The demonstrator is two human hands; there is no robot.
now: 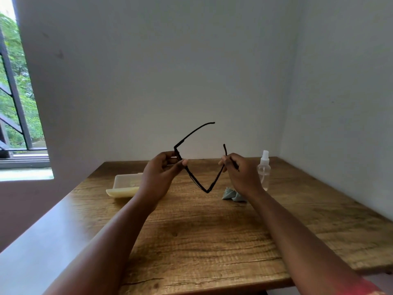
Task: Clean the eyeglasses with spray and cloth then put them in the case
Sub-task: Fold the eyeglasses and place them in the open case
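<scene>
Fingers (180, 162) of my left hand (158, 177) pinching eyeglasses (198, 167) frame, right hand (240, 173) pinching one temple, both forearms raised over counter (212, 241).

On the 1 wooden table (212, 241) I count 1 clear spray bottle (264, 170), 1 crumpled pale blue cloth (230, 194) and 1 cream-coloured case (124, 185), lying open. Above the table there is 1 pair of dark-framed eyeglasses (198, 165), with 2 temple arms unfolded. 2 bare hands are in sight, the left hand (158, 177) and the right hand (241, 173). 1 window (14, 92) shows at the side.
</scene>
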